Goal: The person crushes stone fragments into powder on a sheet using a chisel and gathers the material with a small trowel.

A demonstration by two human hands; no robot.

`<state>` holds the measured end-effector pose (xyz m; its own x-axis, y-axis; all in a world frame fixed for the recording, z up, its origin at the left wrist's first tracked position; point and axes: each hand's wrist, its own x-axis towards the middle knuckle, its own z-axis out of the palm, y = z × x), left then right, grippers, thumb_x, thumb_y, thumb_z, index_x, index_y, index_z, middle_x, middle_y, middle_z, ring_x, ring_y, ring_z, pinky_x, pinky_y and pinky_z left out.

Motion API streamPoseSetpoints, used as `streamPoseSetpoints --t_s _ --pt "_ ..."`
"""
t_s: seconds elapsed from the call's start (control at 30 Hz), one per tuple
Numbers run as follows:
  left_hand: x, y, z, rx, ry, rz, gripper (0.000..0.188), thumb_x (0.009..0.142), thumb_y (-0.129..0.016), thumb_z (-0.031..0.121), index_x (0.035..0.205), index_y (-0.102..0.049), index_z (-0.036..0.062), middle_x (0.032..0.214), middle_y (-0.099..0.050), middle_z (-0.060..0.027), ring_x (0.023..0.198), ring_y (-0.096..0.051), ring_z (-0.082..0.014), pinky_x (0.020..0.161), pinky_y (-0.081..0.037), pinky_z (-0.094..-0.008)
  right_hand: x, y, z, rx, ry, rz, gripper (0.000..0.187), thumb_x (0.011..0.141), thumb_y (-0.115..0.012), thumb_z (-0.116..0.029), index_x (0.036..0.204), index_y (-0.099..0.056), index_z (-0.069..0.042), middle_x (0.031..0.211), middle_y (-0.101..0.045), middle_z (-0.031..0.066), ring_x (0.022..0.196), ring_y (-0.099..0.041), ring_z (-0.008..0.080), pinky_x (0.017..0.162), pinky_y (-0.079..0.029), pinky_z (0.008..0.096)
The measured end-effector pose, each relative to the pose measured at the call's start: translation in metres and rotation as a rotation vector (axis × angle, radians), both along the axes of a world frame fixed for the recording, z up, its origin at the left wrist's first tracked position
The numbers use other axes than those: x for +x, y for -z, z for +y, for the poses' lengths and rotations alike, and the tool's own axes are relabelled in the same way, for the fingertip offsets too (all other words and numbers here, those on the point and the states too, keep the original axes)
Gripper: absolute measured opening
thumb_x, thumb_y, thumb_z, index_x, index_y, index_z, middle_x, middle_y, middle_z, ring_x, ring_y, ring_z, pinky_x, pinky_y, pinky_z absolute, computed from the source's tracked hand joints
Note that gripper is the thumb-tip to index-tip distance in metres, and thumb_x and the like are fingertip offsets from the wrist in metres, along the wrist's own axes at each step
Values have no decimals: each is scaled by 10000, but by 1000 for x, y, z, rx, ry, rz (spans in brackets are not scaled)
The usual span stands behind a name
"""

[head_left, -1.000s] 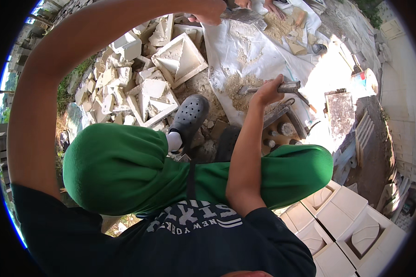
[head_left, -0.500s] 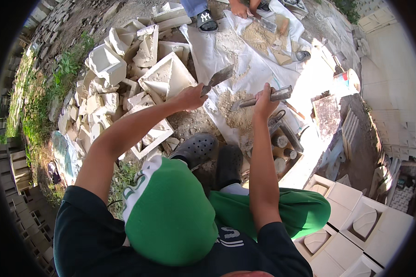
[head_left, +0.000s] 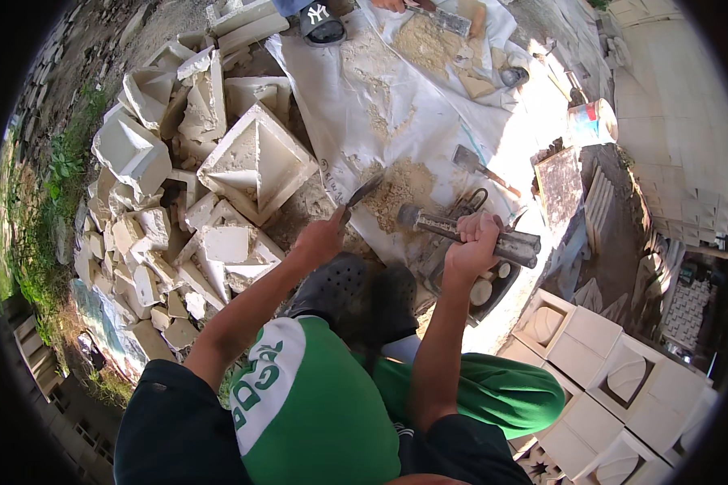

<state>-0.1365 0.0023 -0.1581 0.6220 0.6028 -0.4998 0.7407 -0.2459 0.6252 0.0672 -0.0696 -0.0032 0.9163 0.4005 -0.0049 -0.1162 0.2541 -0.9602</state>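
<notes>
My left hand (head_left: 319, 241) is closed round the handle of a trowel (head_left: 366, 192), its blade pointing away from me above the sheet's near edge. A thick, dust-covered metal bar (head_left: 437, 225) lies across my right hand (head_left: 473, 246), whose fingers wrap round it; whether it is one piece or two I cannot tell. Between and beyond the hands, pale crumbly powder (head_left: 402, 187) sits on a white sheet (head_left: 332, 101). A flat scraper (head_left: 467, 159) with a wooden handle rests on the sheet beyond my right hand.
Pale cast blocks and broken pieces (head_left: 255, 166) are heaped at the left. Under my right hand stands a dark tray (head_left: 501, 283) with short cylinders. A bucket (head_left: 592, 121) and a board (head_left: 558, 182) are at right, patterned blocks (head_left: 598, 356) near right. Another person's foot (head_left: 322, 23) and hand (head_left: 390, 4) show at the far edge.
Both hands have come closer to me, and the right has swung its bar to point more away and left. The whole view has shifted, and the scraper's blade now shows.
</notes>
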Motion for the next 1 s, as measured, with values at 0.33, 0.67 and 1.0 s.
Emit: streamPoseSetpoints --t_s 0.33,0.67,1.0 --pt "19 13 -21 -76 -57 53 587 894 -473 261 1412 -263 81 852 -629 -274 798 -608 -450 748 -466 -538 3 25 20 91 -35 -9 276 842 -462 -59 603 -335 -115 512 -295 -28 473 -260 76 482 -260 251" --pt "18 22 -23 -13 -36 15 628 899 -484 291 1423 -215 74 799 -624 -285 758 -601 -463 722 -458 -546 2 -51 29 104 -210 -105 294 815 -441 -85 577 -274 -136 483 -240 -24 441 -216 91 484 -256 268" --pt "24 18 -17 -1 -7 21 617 863 -478 188 1415 -229 66 784 -620 -288 748 -614 -461 689 -473 -553 19 -11 21 10 -343 28 311 814 -450 -19 586 -269 -128 486 -260 -22 437 -242 96 472 -243 276"
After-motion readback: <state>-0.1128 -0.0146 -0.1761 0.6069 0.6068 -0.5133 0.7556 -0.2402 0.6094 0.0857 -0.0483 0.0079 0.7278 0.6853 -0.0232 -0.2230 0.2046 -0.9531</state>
